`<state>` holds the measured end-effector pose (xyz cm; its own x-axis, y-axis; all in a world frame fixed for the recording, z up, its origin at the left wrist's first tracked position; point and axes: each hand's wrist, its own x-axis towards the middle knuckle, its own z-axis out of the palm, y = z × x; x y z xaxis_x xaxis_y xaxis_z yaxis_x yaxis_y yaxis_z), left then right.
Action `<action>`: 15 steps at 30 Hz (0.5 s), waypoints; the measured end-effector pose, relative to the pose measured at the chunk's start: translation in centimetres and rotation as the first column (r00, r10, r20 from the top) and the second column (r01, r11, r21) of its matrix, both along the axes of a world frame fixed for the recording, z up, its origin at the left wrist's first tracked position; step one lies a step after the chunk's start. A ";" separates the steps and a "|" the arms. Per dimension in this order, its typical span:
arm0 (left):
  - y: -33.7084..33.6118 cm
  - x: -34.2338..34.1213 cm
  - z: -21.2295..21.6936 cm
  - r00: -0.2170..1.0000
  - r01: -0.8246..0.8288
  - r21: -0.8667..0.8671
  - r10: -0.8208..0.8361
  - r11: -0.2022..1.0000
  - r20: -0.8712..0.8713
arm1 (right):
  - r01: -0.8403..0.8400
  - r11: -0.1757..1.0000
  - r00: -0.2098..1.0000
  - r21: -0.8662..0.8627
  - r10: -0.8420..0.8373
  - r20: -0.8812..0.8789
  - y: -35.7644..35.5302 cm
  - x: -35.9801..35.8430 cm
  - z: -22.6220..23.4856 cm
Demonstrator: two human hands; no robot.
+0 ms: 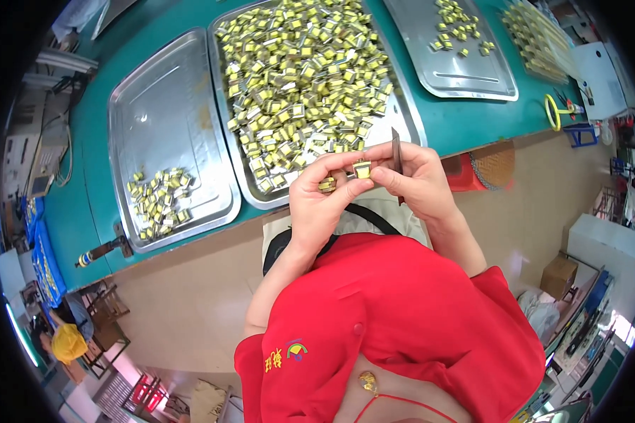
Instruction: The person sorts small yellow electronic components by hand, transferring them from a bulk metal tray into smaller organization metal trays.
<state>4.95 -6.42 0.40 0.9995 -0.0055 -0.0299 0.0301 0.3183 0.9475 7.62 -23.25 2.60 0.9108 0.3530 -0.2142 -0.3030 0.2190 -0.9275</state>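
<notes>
Yellow-wrapped component (362, 169): held between your hands in front of your chest, by the near edge of the middle tray. Clock centred on it; notes run left to right.

8 to 9 o'clock: left tray (159, 106), small cluster (161, 201) at its near end. Pieces look alike from here, so 1 dropped into the wrong tray would be hard to spot.

11 o'clock: middle tray (408, 106), heaped with a loose pile (303, 84). Judged risk: a knuckle brushing the near slope could tip pieces over the low rim.

Just left of centre: your left hand (317, 201), thumb and fingertips pinching the component, with at least 1 spare piece (327, 185) tucked in the curled fingers. If you loosen them to re-grip, the spare could fall; cause, 1 hand keeping 2 holds.

Just right: your right hand (425, 182) grips a dark flat blade (396, 158), its fingertips also steadying the component. Blade tip points to 12 o'clock, apart from the component. Sharpness: cannot tell. A slip could nick bare fingers or score the yellow wrap.

1 o'clock: right tray (466, 79), pieces scattered. A long reach there could spill what you hold.
</notes>
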 end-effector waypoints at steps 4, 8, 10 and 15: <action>-0.6 0.2 -0.1 0.999 0.005 -0.004 -0.005 1.000 -0.038 | 0.015 1.000 1.000 -0.006 -0.015 -0.027 -0.6 0.1 0.0; -0.6 0.2 -0.2 0.996 0.009 0.008 -0.008 1.000 -0.086 | 0.007 1.000 0.994 -0.022 -0.010 -0.106 -0.9 0.3 -0.3; -0.5 0.5 -0.2 1.000 0.006 0.117 -0.003 0.993 -0.025 | 0.016 1.000 0.990 0.024 -0.012 -0.140 -0.8 0.3 -0.5; 0.1 0.7 0.6 0.999 -0.028 0.192 0.035 0.981 -0.033 | 0.132 0.978 0.991 -0.160 -0.127 0.042 -3.2 2.2 -0.8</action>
